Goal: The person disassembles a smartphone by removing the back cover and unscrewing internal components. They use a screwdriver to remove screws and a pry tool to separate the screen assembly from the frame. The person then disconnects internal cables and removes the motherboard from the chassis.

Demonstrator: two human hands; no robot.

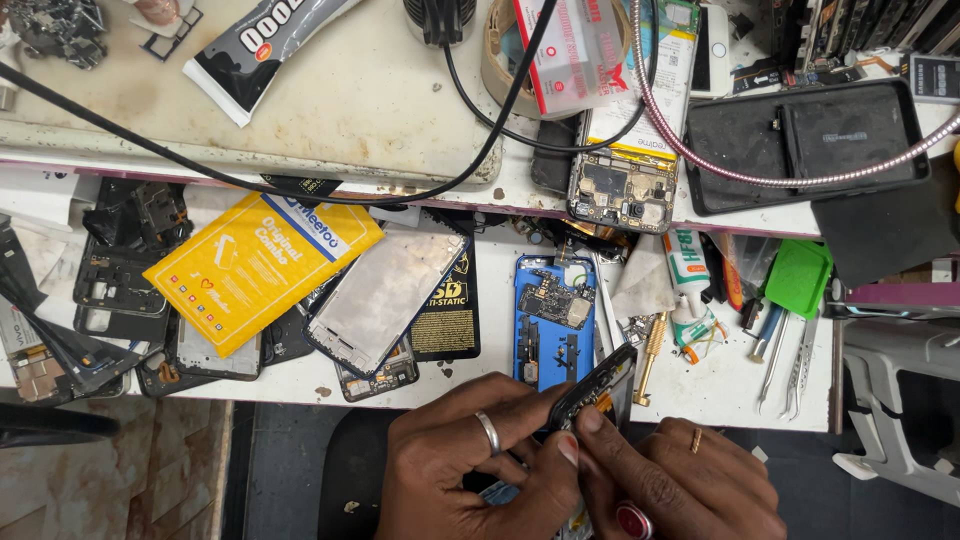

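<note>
Both hands work below the front edge of the desk (pixel 700 395), off its surface. The left hand (pixel 470 480) and the right hand (pixel 680 490) hold a dark phone frame (pixel 597 388) tilted up between them. The left thumb and forefinger pinch its lower end; the right fingers (pixel 592 425) press against its near edge. Whether a tool sits between them cannot be told.

Risks, as judged:
- The frame is held over open floor. A slip of the pinch would drop it past the desk edge.
- It is thin, rigid and likely brittle; prising pressure at one edge could bend or crack it.
- Metal rings on both hands could scratch or bridge exposed contacts.
- The desk edge is crowded. A blue phone body (pixel 553 320) with a bare circuit board, a brass-handled screwdriver (pixel 650 352) and steel tweezers (pixel 793 365) lie close by; an elbow or cable could sweep them off.
- Black cables (pixel 470 150) trail loosely across the work.

Materials: a glossy yellow packet (pixel 255 265), a dull scuffed metal plate (pixel 385 295), a soft squeezed glue tube (pixel 255 50), a ribbed metal hose (pixel 700 150).
</note>
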